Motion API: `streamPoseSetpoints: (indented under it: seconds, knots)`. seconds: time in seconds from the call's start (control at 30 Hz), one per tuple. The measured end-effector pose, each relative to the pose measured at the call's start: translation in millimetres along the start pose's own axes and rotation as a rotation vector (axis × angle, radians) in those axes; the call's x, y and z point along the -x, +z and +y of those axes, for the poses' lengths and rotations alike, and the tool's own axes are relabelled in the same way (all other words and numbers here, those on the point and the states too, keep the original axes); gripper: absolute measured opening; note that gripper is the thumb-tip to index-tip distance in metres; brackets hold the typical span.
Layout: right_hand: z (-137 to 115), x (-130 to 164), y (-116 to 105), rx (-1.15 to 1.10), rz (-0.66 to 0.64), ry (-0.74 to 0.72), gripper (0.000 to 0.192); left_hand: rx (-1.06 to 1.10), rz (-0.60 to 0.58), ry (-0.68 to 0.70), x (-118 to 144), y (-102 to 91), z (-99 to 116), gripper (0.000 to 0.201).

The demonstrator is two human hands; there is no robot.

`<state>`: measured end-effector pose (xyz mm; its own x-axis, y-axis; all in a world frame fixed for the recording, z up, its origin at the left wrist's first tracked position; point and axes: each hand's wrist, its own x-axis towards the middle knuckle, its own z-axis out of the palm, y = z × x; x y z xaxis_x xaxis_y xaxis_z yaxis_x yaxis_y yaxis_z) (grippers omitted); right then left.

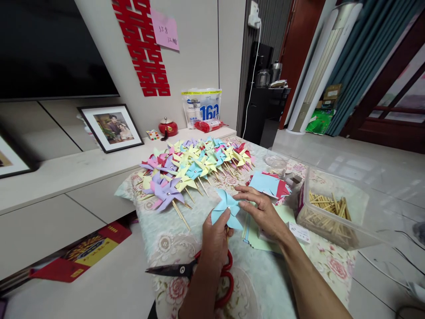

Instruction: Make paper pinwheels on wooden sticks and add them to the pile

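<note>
Starting at the far left, a dark television screen [49,48] is seen on the wall, and below it a framed photograph [111,127] is propped on a long white cabinet [59,184]. Red paper cutouts [143,53] and a pink note [165,31] are fixed to the wall farther right; beneath them, a red jar [168,128] is set near a plastic bag [203,104] marked 160. Across the back of a floral tablecloth [259,270], many finished pinwheels [199,155] are heaped in yellow, pink, red, blue and green, with 1 large purple pinwheel [163,193] placed at the near left edge and its stick pointed toward the viewer. Black-bladed scissors [172,270] with red handles are left under the left forearm, tips turned leftward. A light blue pinwheel [223,208] is grasped by the left hand [215,237], with the thumb pressed beside the central pin. At its right edge, the right hand [262,212] is held with fingers loosely spread and released; whether the paper is touched cannot be told. Beyond that hand, blue and red paper squares [265,184] are stacked, and green sheets [287,214] are laid nearer. At far right, wooden sticks [327,208] are kept in a clear plastic bin [363,226].
</note>
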<state>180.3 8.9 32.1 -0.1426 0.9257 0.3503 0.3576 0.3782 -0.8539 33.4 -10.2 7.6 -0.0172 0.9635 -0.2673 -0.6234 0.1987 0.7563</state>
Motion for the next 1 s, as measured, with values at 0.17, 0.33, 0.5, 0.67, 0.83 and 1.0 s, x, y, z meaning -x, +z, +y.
streamPoseSetpoints:
  seconds: [0.17, 0.33, 0.5, 0.67, 0.83, 1.0]
  knots:
    - [-1.5, 0.6, 1.3, 0.02, -0.031, -0.011, 0.02, 0.006, -0.007, 0.005, -0.3, 0.5, -0.7, 0.034]
    - [-0.4, 1.2, 1.3, 0.067, 0.013, -0.055, 0.023, -0.005, -0.008, 0.007, -1.5, -0.8, -2.6, 0.034]
    - [-7.7, 2.5, 4.4, 0.171, 0.082, -0.217, 0.028, -0.096, 0.027, 0.079, -0.5, 0.4, -5.5, 0.033]
    - [-12.8, 3.1, 12.4, 0.336, 0.025, -0.331, 0.026, -0.247, 0.064, 0.174, 4.4, 3.5, -6.0, 0.023]
    - [-9.6, 3.1, 15.4, 0.407, -0.006, -0.361, 0.025, -0.312, 0.082, 0.217, 5.9, 1.9, -5.8, 0.016]
    - [-12.0, 4.1, 14.1, 0.391, 0.012, -0.363, 0.026, -0.282, 0.061, 0.192, 4.0, 0.2, -7.2, 0.016]
